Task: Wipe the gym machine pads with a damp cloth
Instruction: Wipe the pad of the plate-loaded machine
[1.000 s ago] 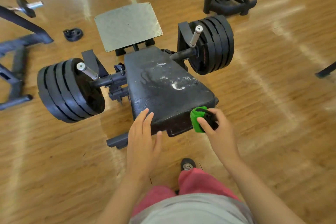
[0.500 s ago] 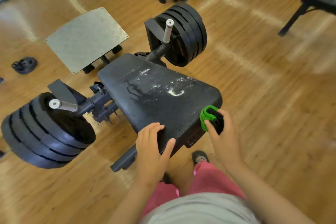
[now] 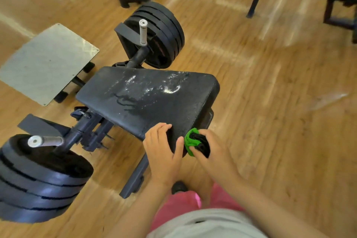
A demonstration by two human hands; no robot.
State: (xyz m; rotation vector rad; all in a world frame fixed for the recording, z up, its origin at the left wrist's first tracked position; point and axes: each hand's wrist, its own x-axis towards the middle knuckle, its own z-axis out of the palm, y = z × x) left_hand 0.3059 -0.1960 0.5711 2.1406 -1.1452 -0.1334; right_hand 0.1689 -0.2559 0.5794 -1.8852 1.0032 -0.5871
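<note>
Gripping the near end of the black pad (image 3: 150, 100), the left grip (image 3: 164, 150) is curled over its edge, fingers on top, thumb on the end face. A bunched green-and-black cloth (image 3: 194, 141) is held in the right grip (image 3: 212, 152), fingers closed round it, and is pressed against the pad's near end just beside the left thumb. Wet streaks and white residue are seen on the pad top. Stacked weight plates (image 3: 38, 176) are loaded on both side pegs. A metal footplate (image 3: 46, 62) is seen beyond the pad, wood floor (image 3: 270, 102) beneath.
</note>
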